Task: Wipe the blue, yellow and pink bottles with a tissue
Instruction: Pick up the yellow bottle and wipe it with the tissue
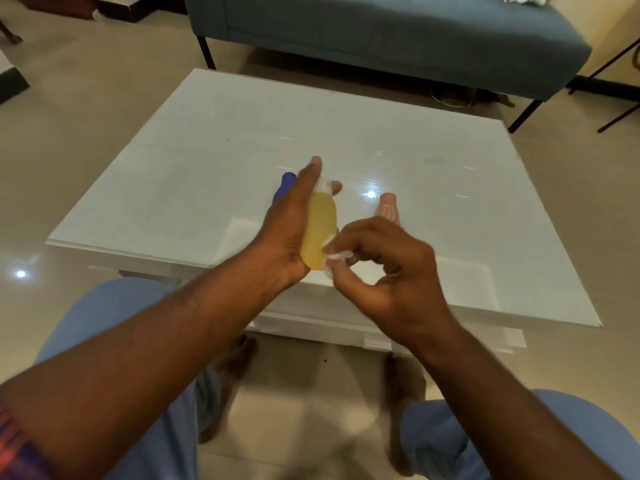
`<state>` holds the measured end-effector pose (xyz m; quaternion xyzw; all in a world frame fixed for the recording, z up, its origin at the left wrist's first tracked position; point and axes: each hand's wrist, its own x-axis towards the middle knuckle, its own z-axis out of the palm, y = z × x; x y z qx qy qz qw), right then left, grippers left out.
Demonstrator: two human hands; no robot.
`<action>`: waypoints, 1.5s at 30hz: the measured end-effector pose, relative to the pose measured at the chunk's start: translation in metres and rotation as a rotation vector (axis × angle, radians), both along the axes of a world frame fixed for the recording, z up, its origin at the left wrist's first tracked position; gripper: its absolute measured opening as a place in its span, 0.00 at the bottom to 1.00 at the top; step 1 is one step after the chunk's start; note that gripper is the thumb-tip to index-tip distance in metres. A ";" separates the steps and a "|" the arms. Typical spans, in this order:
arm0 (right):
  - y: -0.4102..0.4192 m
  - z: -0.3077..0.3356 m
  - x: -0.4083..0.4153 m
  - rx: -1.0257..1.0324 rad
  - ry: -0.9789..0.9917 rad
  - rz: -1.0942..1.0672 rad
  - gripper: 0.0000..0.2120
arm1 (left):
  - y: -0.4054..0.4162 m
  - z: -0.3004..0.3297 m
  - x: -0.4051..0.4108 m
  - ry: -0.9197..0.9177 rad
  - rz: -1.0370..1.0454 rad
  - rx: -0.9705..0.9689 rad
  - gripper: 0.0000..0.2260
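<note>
Both hands busy: my left hand grips yellow bottle above table; right hand pinches tissue against it. Blue bottle, pink bottle behind.

A translucent yellow bottle with a clear, whitish cap end was seen, and a white tissue was shown against its lower part. A deep blue bottle was partly seen behind it. A pale pink bottle was marked with a thin white line drawing. The table was glossy white, dotted with bright reflections. The floor was tiled in beige. A sofa was upholstered in grey-blue, on black legs. Light blue trousers were worn, and a sleeve was striped in red and dark blue.
</note>
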<state>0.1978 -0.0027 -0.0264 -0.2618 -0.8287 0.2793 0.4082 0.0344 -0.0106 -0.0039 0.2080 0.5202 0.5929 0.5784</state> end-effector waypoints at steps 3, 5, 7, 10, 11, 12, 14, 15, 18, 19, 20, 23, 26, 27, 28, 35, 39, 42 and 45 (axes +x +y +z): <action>-0.004 -0.004 -0.003 0.074 -0.064 0.024 0.07 | -0.003 -0.007 -0.005 -0.005 -0.039 0.048 0.29; 0.003 -0.002 0.000 0.072 -0.013 -0.054 0.06 | -0.011 -0.001 0.004 0.006 -0.120 0.061 0.29; 0.012 0.003 0.006 0.043 0.049 -0.158 0.05 | -0.013 -0.008 0.012 -0.017 -0.151 0.114 0.04; 0.013 0.004 0.007 0.004 0.098 -0.220 0.05 | -0.010 -0.009 0.018 -0.029 -0.158 0.090 0.25; 0.008 0.003 0.006 -0.004 0.094 -0.185 0.05 | -0.006 -0.004 0.018 -0.021 -0.130 0.029 0.23; 0.002 0.001 0.003 -0.006 0.069 -0.126 0.05 | 0.001 -0.001 0.013 -0.017 -0.096 0.006 0.19; -0.009 -0.002 -0.003 0.041 -0.034 -0.003 0.06 | 0.009 0.000 0.004 -0.094 -0.049 -0.008 0.20; -0.012 -0.003 -0.005 0.075 -0.079 0.027 0.06 | 0.012 -0.004 0.000 -0.100 -0.031 0.001 0.21; -0.003 0.000 0.000 0.085 -0.012 -0.065 0.05 | 0.004 -0.006 0.006 -0.112 -0.075 0.061 0.17; 0.003 0.001 0.003 0.063 0.039 -0.134 0.05 | 0.001 -0.011 0.011 -0.105 -0.128 0.089 0.14; 0.009 0.003 0.006 0.037 0.081 -0.195 0.05 | -0.002 -0.013 0.018 -0.104 -0.166 0.112 0.20; 0.008 0.002 0.005 0.015 0.102 -0.208 0.05 | -0.003 -0.012 0.023 -0.136 -0.170 0.052 0.23; -0.012 -0.003 -0.004 0.074 -0.024 -0.012 0.06 | 0.005 -0.007 0.012 -0.182 -0.064 -0.035 0.19; -0.016 -0.004 -0.007 0.101 -0.064 0.035 0.06 | 0.007 -0.009 0.009 -0.172 -0.058 -0.035 0.20; -0.015 -0.003 -0.007 0.118 -0.071 0.041 0.06 | 0.007 -0.007 0.009 -0.188 -0.072 -0.043 0.19; 0.012 0.004 0.006 0.062 0.075 -0.202 0.06 | -0.003 -0.005 0.031 -0.139 -0.235 0.038 0.19; -0.009 -0.004 -0.003 0.082 -0.071 0.082 0.05 | 0.004 -0.002 0.015 -0.182 -0.164 -0.026 0.18; -0.001 -0.001 0.001 0.116 -0.045 0.003 0.05 | 0.004 -0.006 0.016 -0.149 -0.168 0.002 0.16; 0.015 0.007 0.012 0.062 0.082 -0.235 0.05 | 0.000 -0.011 0.028 -0.075 -0.176 0.005 0.15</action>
